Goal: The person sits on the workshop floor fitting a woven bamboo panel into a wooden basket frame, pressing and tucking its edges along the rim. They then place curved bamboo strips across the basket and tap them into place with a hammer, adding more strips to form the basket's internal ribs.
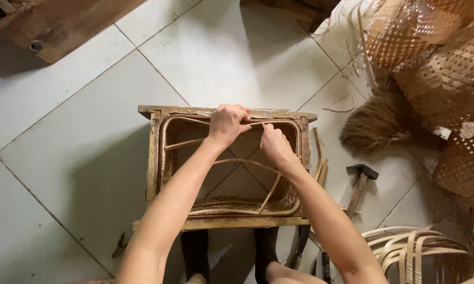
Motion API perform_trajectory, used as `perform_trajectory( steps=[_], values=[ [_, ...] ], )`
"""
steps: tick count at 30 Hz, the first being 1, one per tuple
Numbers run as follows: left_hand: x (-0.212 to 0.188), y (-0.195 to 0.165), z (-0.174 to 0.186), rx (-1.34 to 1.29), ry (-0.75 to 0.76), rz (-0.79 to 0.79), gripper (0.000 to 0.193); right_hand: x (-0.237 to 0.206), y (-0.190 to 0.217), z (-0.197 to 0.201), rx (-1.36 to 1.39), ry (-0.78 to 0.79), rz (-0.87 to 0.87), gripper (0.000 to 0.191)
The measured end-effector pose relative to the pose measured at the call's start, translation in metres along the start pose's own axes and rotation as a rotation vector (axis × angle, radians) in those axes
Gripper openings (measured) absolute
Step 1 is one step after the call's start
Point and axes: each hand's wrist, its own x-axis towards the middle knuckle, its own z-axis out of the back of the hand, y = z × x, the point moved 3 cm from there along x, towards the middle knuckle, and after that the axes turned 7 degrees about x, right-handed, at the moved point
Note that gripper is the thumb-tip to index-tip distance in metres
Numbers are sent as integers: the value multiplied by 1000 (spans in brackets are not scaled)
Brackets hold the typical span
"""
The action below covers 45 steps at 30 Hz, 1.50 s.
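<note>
Bare tiled floor (89, 131) around frame (152, 158); both hands (left hand (227, 123), right hand (272, 144)) on far rim strip (195, 121).

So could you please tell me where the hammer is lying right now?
In the head view the hammer lies on the tiled floor, right of the wooden frame, below the brush of fibres.

Bare arms and hands, dark legwear below

The left hand (227, 123) and right hand (275, 147) wear no gloves, rings or watch, and both forearms are bare with no sleeve in view. Fingernails are short and plain. At the lower edge, two legs (195, 251) show in dark, close-fitting fabric, with a bare knee (287, 273) beside them.
</note>
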Motion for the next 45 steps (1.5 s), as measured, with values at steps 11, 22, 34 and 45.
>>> perform_trajectory(
  steps=[11, 22, 34, 45],
  values=[
    [0, 3, -6, 58, 87, 23, 16, 2, 2, -6, -192, -29, -21, 19],
    [-52, -33, 19, 154, -180, -241, 22, -13, -48, 8, -9, -575, 590, 14],
    [-244, -59, 38, 66, 184, -145, 65, 29, -256, -42, -222, -563, 146, 17],
    [-252, -53, 38, 99, 88, -206, 48, 25, -153, 73, 492, -542, 282, 26]
  ],
)
